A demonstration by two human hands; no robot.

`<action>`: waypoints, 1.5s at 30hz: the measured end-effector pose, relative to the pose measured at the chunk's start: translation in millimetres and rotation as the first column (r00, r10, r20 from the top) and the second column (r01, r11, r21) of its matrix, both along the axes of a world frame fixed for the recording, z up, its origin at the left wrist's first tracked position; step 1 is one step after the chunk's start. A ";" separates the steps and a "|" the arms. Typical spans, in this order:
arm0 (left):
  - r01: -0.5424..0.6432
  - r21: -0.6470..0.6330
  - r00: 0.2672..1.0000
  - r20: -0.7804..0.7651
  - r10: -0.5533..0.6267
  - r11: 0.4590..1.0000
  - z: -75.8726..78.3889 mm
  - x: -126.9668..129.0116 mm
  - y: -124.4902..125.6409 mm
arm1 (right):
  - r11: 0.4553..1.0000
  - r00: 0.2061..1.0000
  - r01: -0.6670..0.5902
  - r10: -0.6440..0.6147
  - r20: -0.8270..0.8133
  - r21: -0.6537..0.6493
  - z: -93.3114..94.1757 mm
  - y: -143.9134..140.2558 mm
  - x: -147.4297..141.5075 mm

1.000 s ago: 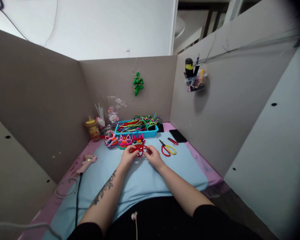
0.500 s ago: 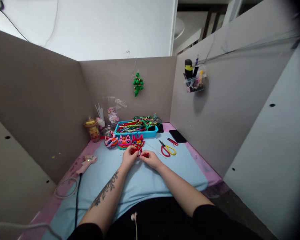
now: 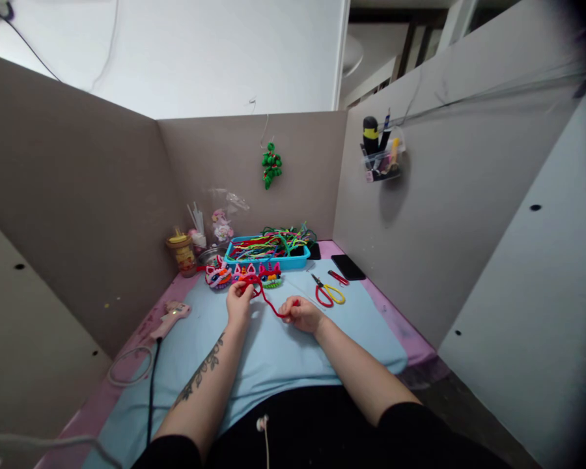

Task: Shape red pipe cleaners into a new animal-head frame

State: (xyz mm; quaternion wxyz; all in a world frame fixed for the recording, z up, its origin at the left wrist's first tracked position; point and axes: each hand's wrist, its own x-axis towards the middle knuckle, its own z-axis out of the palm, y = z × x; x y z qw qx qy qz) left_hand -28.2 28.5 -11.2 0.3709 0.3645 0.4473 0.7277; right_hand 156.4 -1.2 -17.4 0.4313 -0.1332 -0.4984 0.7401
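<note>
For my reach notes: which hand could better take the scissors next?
Right hand, likely: nearer the scissors, though gripping a red strand; the left hand, farther off, holds red loops.

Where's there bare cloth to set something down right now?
Bare blue cloth lies between the forearms, nearer than the red cord in the left hand and right hand, and right of the right forearm, nearer than the scissors. Crowded: the back, with three colorful figures before the blue tray.

open way: blue cloth [image 3: 278,358] near, between left hand [image 3: 239,302] and right hand [image 3: 301,314] | across its far end: red strand [image 3: 273,309], hand to hand | far: animal-head figures [image 3: 218,278], then blue tray [image 3: 293,262], block | right: scissors [image 3: 321,284], phone [image 3: 348,266], then partition [image 3: 420,189] | left: pink corded tool [image 3: 170,319] in the way
</note>
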 end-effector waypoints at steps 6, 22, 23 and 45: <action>-0.008 -0.079 0.976 0.215 0.025 0.997 -0.5 -3.7 5.9 | 0.999 0.976 -0.033 0.036 -0.214 0.020 6.3 -3.7 8.0; 0.404 -0.064 0.914 0.075 -0.400 0.912 11.9 12.0 -14.3 | 0.783 0.757 0.598 -0.621 0.201 0.169 1.3 12.5 -5.0; 0.417 -0.062 0.909 0.055 -0.414 0.907 12.1 12.4 -15.1 | 0.751 0.716 0.610 -0.659 0.228 0.253 -0.6 12.7 -6.3; 0.444 0.002 0.883 -0.170 -0.437 0.896 10.2 16.8 -19.4 | 0.837 0.763 0.421 -0.535 0.363 0.351 -12.5 8.4 -19.2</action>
